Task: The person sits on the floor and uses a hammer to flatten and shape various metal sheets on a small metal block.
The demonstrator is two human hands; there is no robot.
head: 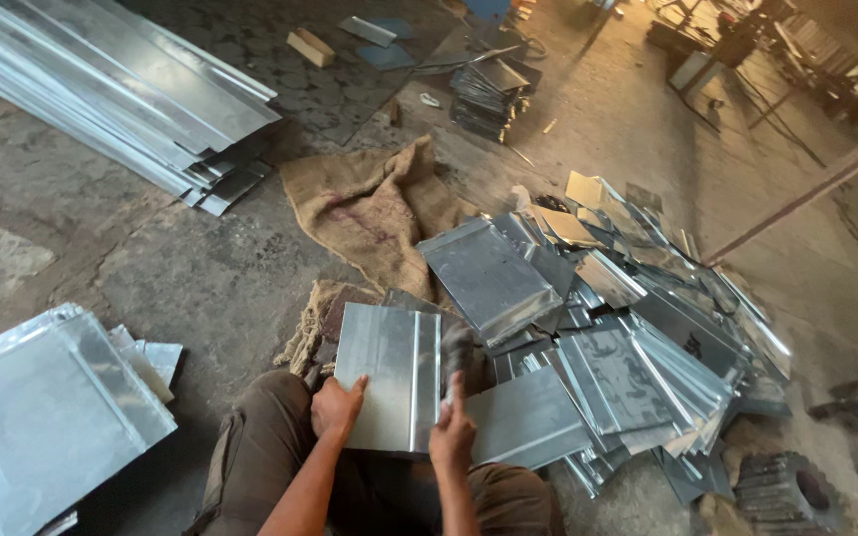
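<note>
Left hand (336, 407) fingers curled, gripping metal sheet (389, 375) at 7 o'clock edge; right hand (452, 437) pinching 5 o'clock edge; sheet pile (628, 367) at 3 o'clock; burlap sack (369, 208) at 12.

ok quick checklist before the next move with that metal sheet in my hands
1. Left hand grip on the folded metal sheet: it holds the near left edge. Ok.
2. Right hand grip: it clasps the sheet's near right edge, one finger pointing up. Ok.
3. Hand protection: both hands are bare on cut metal edges. Not ok.
4. Pile of cut sheets to the right: loose, overlapping at many angles, so it could slide. Not ok.
5. Stack of sheets on the left: lies flat and even. Ok.
6. Burlap sack under the work: bunched up, with sheets lying on its edge; cannot tell whether it will snag.
</note>
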